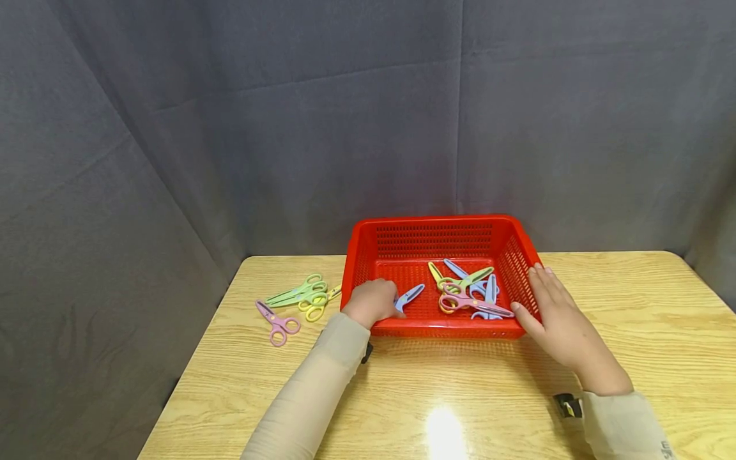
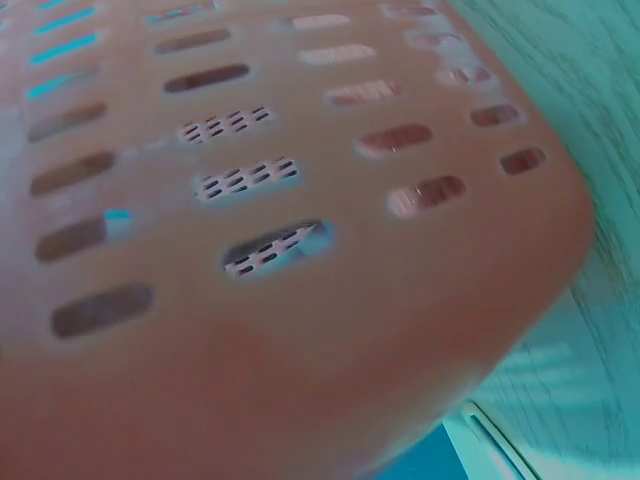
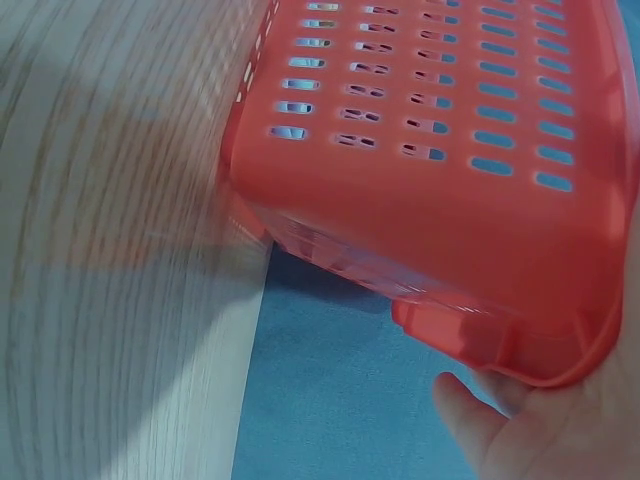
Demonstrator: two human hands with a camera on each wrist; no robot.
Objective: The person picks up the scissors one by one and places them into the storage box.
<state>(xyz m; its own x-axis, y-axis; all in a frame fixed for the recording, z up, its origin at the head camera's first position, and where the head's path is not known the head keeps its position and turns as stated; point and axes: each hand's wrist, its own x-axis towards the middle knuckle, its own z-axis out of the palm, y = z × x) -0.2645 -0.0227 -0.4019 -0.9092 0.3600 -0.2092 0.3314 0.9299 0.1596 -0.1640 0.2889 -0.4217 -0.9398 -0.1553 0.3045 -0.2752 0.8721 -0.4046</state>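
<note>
My left hand (image 1: 372, 301) reaches over the near left corner of a red plastic basket (image 1: 443, 328). Its fingers hold blue scissors (image 1: 411, 294) by the handles, which the hand mostly hides; the blades point to the right. In the left wrist view the slotted basket wall (image 2: 330, 340) fills most of the picture and hides that hand. My right hand (image 1: 560, 327) rests on the basket's right rim with its fingers extended; in the right wrist view its fingers (image 3: 470, 420) show beside the basket's rim. Inside at the right lie several scissors, among them pink scissors (image 1: 477, 304) and green scissors (image 1: 478, 276).
Left of the basket, on the wooden table (image 1: 391, 409), lie green scissors (image 1: 299, 294), yellow scissors (image 1: 314, 308) partly under them, and pink scissors (image 1: 278, 324). A grey curtain (image 1: 345, 140) hangs behind the table and along its left side.
</note>
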